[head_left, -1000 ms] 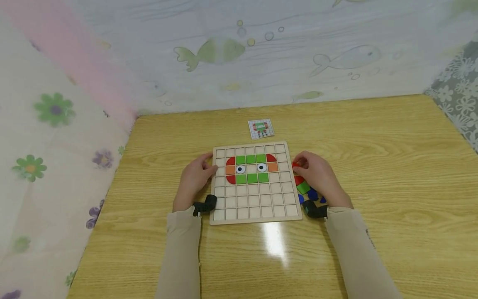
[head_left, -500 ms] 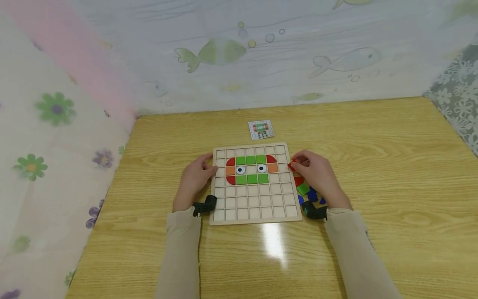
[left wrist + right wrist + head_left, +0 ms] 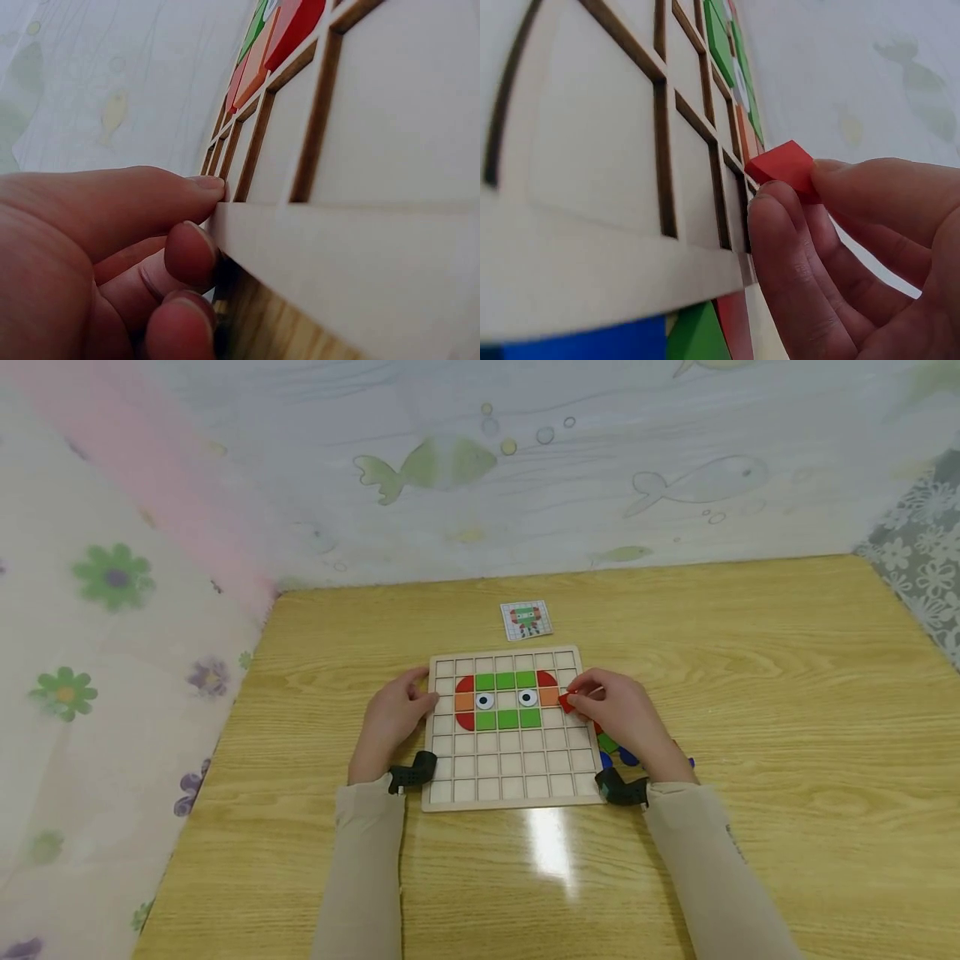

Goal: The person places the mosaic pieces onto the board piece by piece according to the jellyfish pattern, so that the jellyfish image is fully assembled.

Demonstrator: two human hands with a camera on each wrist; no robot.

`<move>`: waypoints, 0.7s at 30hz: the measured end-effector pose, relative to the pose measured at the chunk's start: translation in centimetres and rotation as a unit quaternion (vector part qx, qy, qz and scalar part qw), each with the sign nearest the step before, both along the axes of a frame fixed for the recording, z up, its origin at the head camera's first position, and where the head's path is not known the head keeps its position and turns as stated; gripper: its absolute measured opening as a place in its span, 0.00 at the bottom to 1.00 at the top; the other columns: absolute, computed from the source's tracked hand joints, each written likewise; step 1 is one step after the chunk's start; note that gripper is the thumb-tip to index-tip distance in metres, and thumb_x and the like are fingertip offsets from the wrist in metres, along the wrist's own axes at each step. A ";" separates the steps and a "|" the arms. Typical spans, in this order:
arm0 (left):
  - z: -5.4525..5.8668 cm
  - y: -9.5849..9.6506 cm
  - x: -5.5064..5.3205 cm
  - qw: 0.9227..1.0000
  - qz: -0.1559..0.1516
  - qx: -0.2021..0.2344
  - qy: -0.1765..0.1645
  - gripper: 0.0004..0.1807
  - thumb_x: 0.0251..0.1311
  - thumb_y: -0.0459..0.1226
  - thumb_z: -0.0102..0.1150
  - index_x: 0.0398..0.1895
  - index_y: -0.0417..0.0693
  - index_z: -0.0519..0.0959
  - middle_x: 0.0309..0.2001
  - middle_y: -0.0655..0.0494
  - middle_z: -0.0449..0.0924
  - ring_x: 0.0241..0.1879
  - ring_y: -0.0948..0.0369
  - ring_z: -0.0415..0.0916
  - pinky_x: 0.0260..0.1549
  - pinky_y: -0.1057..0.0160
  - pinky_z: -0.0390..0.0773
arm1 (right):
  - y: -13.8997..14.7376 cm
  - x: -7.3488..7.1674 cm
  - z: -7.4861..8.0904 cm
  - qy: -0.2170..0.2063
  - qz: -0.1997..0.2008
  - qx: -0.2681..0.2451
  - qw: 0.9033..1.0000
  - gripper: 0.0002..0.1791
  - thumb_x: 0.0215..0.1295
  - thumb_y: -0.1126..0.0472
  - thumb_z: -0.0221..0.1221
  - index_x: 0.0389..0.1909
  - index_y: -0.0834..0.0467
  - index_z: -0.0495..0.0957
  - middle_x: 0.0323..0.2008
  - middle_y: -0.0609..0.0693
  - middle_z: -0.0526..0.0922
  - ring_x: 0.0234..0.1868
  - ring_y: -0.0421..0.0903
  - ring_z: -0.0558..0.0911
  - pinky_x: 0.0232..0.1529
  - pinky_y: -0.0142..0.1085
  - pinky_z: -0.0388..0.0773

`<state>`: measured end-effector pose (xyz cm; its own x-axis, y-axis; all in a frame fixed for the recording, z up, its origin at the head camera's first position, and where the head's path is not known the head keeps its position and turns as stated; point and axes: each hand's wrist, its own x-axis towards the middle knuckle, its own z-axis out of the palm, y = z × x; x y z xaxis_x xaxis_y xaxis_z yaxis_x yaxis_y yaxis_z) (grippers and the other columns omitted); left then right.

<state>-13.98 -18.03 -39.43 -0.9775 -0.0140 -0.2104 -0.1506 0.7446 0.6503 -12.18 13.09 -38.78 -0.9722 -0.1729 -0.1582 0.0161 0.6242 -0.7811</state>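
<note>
- Head view, nearest: 2 tan sleeves (image 3: pixel 363 868) above the wood-grain worktop (image 3: pixel 247 860), with a patch of glare (image 3: pixel 550 843) between them.
- The right hand (image 3: pixel 621 708) has thumb and fingertip clamped on a red piece (image 3: pixel 567 702), tilted over the right side of the board (image 3: pixel 489 766); whether it touches the wood, I cannot tell.
- The piece lies left of that hand, just right of the orange square (image 3: pixel 549 696). A bare square (image 3: pixel 553 717) under the orange one lies nearer the person and slightly left of the piece. No clear long axis shows; the right hand is the nearer of the 2.
- The left hand (image 3: pixel 393 714) grips the board's left rim, fingers curled at its side.
- Loose green (image 3: pixel 607 743) and blue pieces (image 3: pixel 628 757) lie by the board's right edge.
- Past the board, a small picture card (image 3: pixel 527 620).
- Farthest, a pale wall (image 3: pixel 262 485) with fish on it.
</note>
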 end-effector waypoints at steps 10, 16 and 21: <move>0.1 0.2 0.1 1.000 0.000 0.002 0.000 0.27 0.58 0.46 0.53 0.62 0.57 0.64 0.29 0.56 0.74 0.21 0.58 0.70 0.22 0.61 0.69 | -0.9 0.2 0.1 0.001 0.021 0.031 0.999 0.08 0.58 0.52 0.58 0.37 0.49 0.78 0.36 0.45 0.79 0.37 0.45 0.74 0.41 0.40 0.69; 0.2 0.2 0.1 1.000 -0.002 0.004 0.004 0.28 0.58 0.46 0.53 0.62 0.56 0.64 0.29 0.56 0.74 0.21 0.58 0.70 0.22 0.61 0.68 | -1.4 0.3 0.1 0.008 0.024 0.032 0.999 0.08 0.58 0.53 0.58 0.36 0.50 0.78 0.36 0.45 0.79 0.37 0.44 0.75 0.41 0.40 0.70; 0.3 0.2 0.1 1.000 0.000 0.006 0.002 0.28 0.57 0.46 0.53 0.62 0.56 0.64 0.29 0.56 0.74 0.21 0.58 0.70 0.21 0.61 0.68 | -1.8 0.4 0.0 0.009 0.025 0.048 0.999 0.07 0.58 0.53 0.58 0.36 0.50 0.79 0.35 0.45 0.79 0.36 0.45 0.74 0.39 0.39 0.70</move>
<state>-13.88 -17.83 -39.17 -0.9784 -0.0121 -0.2065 -0.1483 0.7371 0.6593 -11.74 11.26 -38.80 -0.9653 -0.2068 -0.1592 -0.0306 0.6955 -0.7179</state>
